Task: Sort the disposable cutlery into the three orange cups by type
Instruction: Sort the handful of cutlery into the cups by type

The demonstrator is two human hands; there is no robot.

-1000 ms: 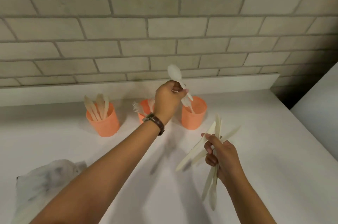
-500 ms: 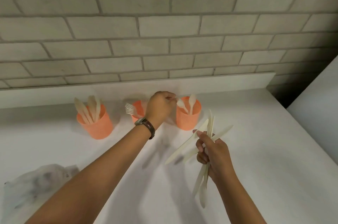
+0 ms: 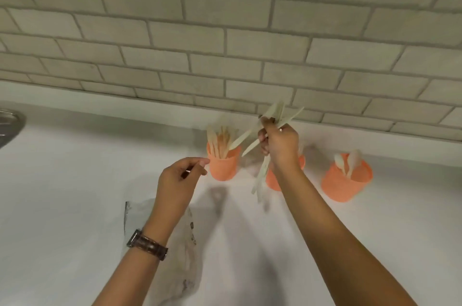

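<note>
Bundle of cream plastic knife-like cutlery (image 3: 275, 110) is clamped in the right hand (image 3: 280, 145), above the left orange plastic cup (image 3: 223, 165) on the far side of the white counter (image 3: 75, 180). Left hand (image 3: 180, 180) is near that cup, fingers loosely curled and apparently empty. Best done by pinching one piece, checking its type and dropping it in upright.

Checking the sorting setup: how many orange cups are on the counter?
3. The left orange plastic cup stands near the left hand; the middle orange cup is partly hidden behind the right hand; the right orange cup stands farthest right.
</note>
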